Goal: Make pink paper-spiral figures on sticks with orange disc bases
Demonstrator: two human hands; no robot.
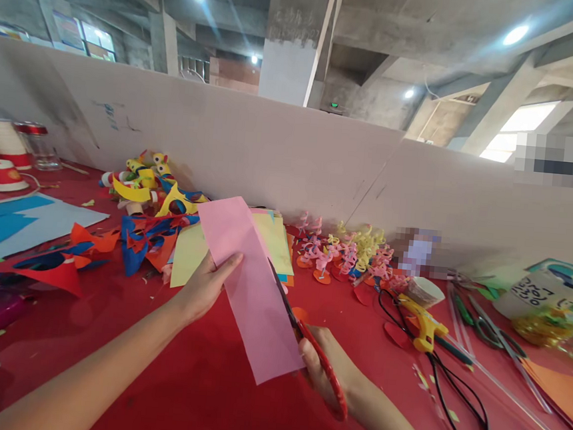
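A long strip of pink paper [255, 286] is held up over the red table, with my left hand [209, 283] pinching its left edge, thumb on top. My right hand [321, 358] grips red-handled scissors [326, 369]. Their dark blades lie along the right edge of the pink paper, pointing up and away from me. Whether the blades are parted cannot be made out. Behind the paper, partly covered by it, lies a stack of yellow paper sheets [185, 260] with blue and orange edges showing.
Small pink and yellow curled-paper figures [348, 250] stand behind, near the white partition [252, 145]. Blue and orange paper cutouts [151, 240] lie left. On the right are a yellow glue gun [422, 320] with a black cord, a tape roll [425, 292] and green-handled scissors [490, 330].
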